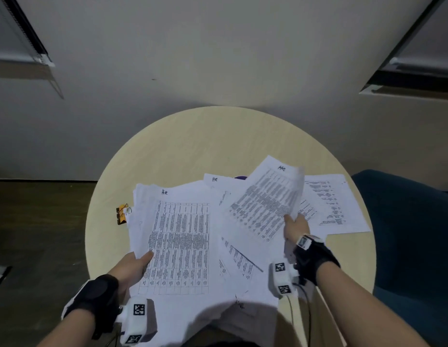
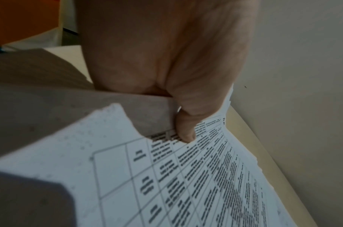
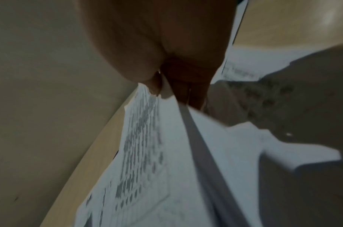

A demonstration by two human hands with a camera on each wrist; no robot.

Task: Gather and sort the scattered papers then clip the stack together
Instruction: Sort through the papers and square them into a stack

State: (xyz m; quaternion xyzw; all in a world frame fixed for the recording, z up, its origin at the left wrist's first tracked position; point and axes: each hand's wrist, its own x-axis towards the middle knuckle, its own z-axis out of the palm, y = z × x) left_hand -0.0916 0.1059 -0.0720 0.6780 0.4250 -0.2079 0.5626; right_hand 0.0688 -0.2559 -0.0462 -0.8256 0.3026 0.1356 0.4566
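Observation:
Printed sheets with tables lie strewn over a round beige table (image 1: 182, 146). My left hand (image 1: 136, 261) grips a thick stack of papers (image 1: 180, 236) by its left edge, thumb on the top page (image 2: 184, 129) over the printed grid (image 2: 186, 176). My right hand (image 1: 294, 225) pinches a single printed sheet (image 1: 265, 196) at its lower right corner and holds it raised and tilted; the right wrist view shows the thumb and fingers (image 3: 190, 89) on either side of that sheet's edge. An orange-and-black binder clip (image 1: 121, 213) lies just left of the stack.
More loose sheets (image 1: 328, 204) lie at the table's right side and under the raised sheet (image 1: 240, 259). A blue chair (image 1: 413, 234) stands to the right of the table. A grey wall rises right behind the table, dark floor to the left.

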